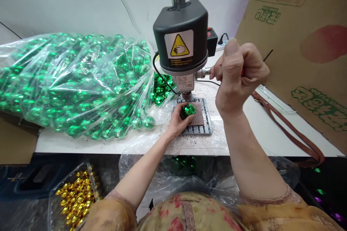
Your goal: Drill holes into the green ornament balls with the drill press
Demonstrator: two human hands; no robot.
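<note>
A shiny green faceted ball is gripped between the thumb and fingers of my left hand. It sits on a brown pad over the slotted metal base plate, right under the chuck of a small black drill press. Whether a bit touches the ball, I cannot tell. Raised at the right of the machine, my right hand is closed around the press's feed lever; a bit of red grip shows between the fingers.
A big clear plastic bag of green balls fills the table's left side. Loose green balls lie behind the plate. A cardboard box and brown strap stand right. Below left is a clear bin of gold balls. Dark chips litter the table.
</note>
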